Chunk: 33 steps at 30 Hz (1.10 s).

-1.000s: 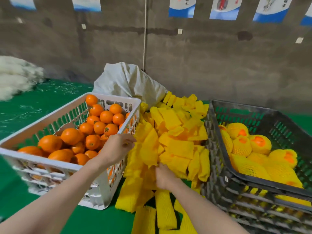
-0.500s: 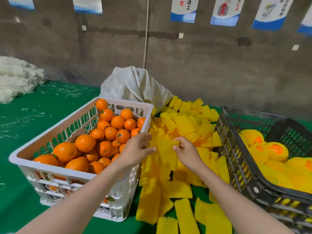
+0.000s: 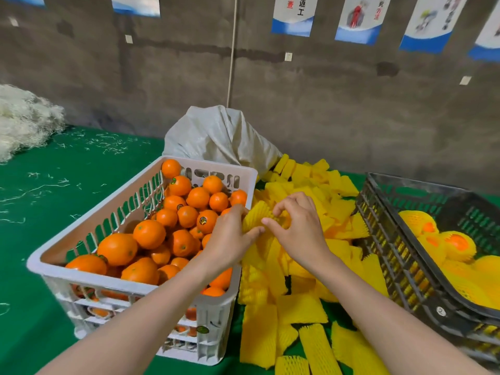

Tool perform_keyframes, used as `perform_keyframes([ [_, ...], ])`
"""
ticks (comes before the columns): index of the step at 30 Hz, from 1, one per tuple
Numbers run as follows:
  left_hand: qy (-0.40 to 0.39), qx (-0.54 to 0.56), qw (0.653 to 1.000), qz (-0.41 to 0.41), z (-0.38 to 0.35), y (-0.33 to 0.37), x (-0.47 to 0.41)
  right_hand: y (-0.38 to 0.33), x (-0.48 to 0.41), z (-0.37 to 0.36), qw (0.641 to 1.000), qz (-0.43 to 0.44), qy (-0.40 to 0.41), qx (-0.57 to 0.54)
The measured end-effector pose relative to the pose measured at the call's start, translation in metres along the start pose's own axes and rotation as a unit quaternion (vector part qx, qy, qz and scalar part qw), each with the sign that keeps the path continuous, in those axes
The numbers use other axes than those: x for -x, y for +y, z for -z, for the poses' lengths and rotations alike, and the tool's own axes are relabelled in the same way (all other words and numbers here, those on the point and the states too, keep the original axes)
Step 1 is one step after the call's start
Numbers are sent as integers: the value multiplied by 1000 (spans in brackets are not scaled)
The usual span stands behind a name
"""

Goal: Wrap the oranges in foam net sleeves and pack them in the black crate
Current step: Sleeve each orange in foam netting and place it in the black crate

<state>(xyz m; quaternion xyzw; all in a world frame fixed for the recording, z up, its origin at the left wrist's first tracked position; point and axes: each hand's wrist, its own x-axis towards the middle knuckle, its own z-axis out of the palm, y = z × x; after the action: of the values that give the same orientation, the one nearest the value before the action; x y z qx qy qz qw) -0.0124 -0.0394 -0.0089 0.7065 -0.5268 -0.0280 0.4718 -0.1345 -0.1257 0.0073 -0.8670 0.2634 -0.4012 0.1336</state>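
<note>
My left hand [image 3: 230,239] and my right hand [image 3: 297,228] meet above the pile of yellow foam net sleeves [image 3: 303,269]. Both pinch one yellow sleeve [image 3: 255,216] and hold its mouth spread between them. Whether an orange is in my left palm is hidden. A white crate [image 3: 89,274] at the left is full of bare oranges [image 3: 148,234]. At the right stands the black crate [image 3: 400,253], holding several wrapped oranges [image 3: 443,242] in yellow sleeves.
A grey-white sack [image 3: 219,136] lies behind the white crate against the concrete wall. A heap of white shredded fibre [image 3: 24,120] sits at the far left on the green table cover [image 3: 54,212], with loose strands scattered about.
My right hand lifted a sleeve from the pile and rose toward my left hand. Both hands now hold the sleeve together, and my view has shifted left and closer.
</note>
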Motion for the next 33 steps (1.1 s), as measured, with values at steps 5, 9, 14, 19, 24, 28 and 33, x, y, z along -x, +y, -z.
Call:
perform_keyframes([
  [5, -59, 82, 995, 6, 26, -19, -7, -21, -13, -15, 999, 33, -42, -8],
  [9, -74, 228, 959, 150, 56, -58, -24, -25, -14, -16, 997, 22, -68, -42],
  [14, -192, -373, 862, 286, 73, -126, -41, -23, -13, -9, 985, -13, -126, -120],
  [19, -252, -433, 819, 280, 80, -153, -34, -20, -9, -1, 968, -38, -167, -183],
  [24, -161, -371, 869, 285, 81, -155, -37, -11, -1, 3, 970, -58, -179, -154],
  [28, -31, -145, 951, 271, 81, -128, -43, -5, 1, 11, 963, -90, -187, -174],
  [33, -46, 390, 878, 275, 66, -54, -37, -6, -2, 23, 930, -172, -170, -277],
])
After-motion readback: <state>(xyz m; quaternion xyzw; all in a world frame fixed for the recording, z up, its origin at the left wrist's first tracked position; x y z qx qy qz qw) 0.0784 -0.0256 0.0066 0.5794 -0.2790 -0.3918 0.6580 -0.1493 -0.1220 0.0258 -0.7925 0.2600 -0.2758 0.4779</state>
